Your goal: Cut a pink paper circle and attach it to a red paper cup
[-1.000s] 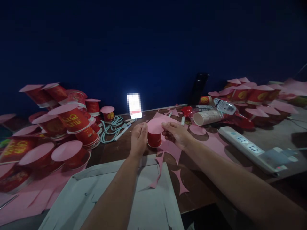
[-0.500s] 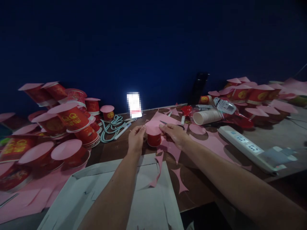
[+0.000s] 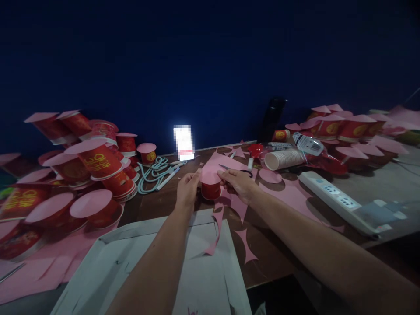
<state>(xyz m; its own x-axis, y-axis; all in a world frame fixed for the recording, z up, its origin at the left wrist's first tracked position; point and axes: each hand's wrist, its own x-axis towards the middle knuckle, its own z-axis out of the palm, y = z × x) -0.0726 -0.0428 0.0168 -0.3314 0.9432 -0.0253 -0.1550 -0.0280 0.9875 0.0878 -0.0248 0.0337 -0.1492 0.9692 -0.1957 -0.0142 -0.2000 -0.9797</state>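
A pink paper disc [image 3: 210,176] lies on top of an upside-down red paper cup [image 3: 211,191] in the middle of the table. My left hand [image 3: 187,189] pinches the disc's left edge between thumb and fingers. On the opposite side, my right hand [image 3: 239,183] has its thumb and forefinger closed on the right edge, with the other fingers curled beside the cup. A pair of scissors [image 3: 248,173] lies just behind my right hand, partly covered by it. Underneath and behind the cup is a pink paper sheet [image 3: 215,161] with cut-outs.
Red cups topped with pink discs are piled at left [image 3: 98,162] and right [image 3: 331,127]. A bright phone [image 3: 183,142] stands behind a pale cable [image 3: 152,175]. A sleeve of white cups [image 3: 284,159], a power strip [image 3: 337,201] and flattened white cardboard [image 3: 210,267] lie nearer.
Hardly anything differs: both hands keep to the disc's edges, and my left hand sits very slightly further right.
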